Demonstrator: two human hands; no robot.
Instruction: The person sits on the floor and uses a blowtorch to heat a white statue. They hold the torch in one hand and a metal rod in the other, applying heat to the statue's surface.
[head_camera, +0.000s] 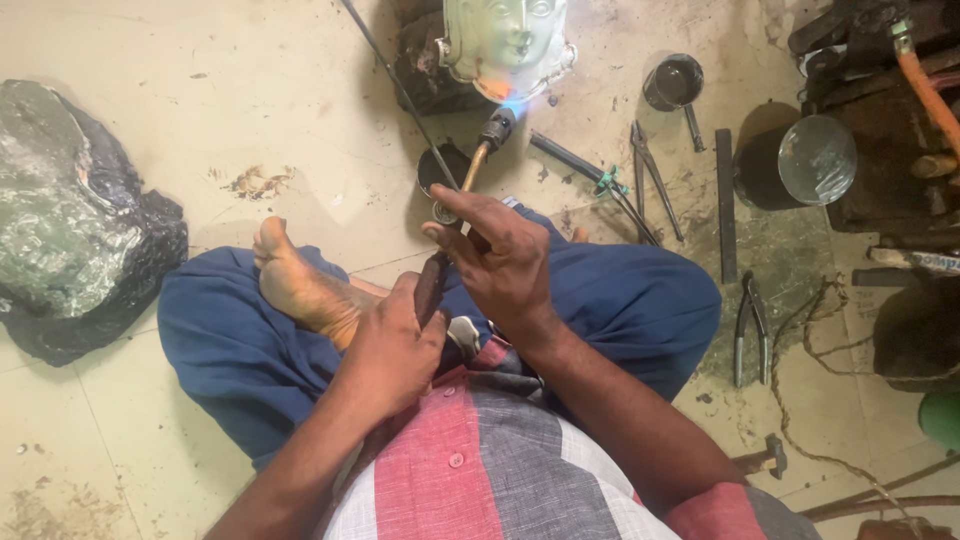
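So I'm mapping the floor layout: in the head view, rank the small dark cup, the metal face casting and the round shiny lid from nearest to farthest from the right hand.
From the right hand:
1. Small dark cup, just ahead of the fingers, slightly left.
2. Metal face casting, straight ahead, at the torch flame.
3. Round shiny lid, far out to the right.

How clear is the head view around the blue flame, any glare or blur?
Head view: the blue flame washes the pale metal face casting in glare; the brass-necked torch, left hand and right hand look sharp; the right edge lies in shadow.
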